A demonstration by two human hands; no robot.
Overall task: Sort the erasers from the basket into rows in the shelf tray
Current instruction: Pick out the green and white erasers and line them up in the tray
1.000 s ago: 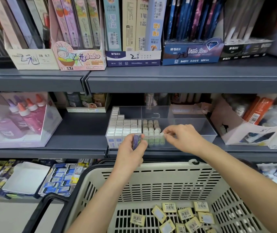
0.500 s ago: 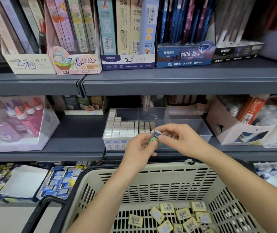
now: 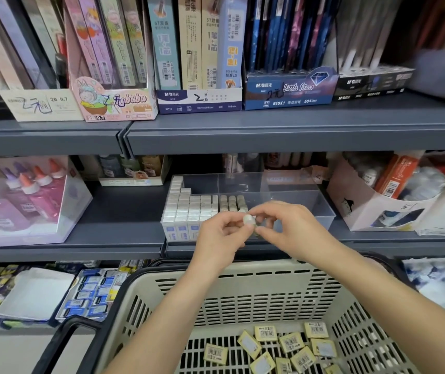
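A clear shelf tray stands on the middle shelf. Its left part holds rows of white erasers and a short row of greenish ones. In front of the tray, my left hand and my right hand meet and together pinch one small pale eraser by its ends. Below them a beige slotted basket holds several loose yellow-wrapped erasers on its floor.
A box of glue bottles stands left of the tray, and a torn white carton right of it. Pencil boxes line the upper shelf. Packets lie on the lower shelf beside the basket's black handle.
My left hand rose from the tray's front toward my right hand. The right hand drew back from the greenish row, and both now pinch the eraser, turned end-on.
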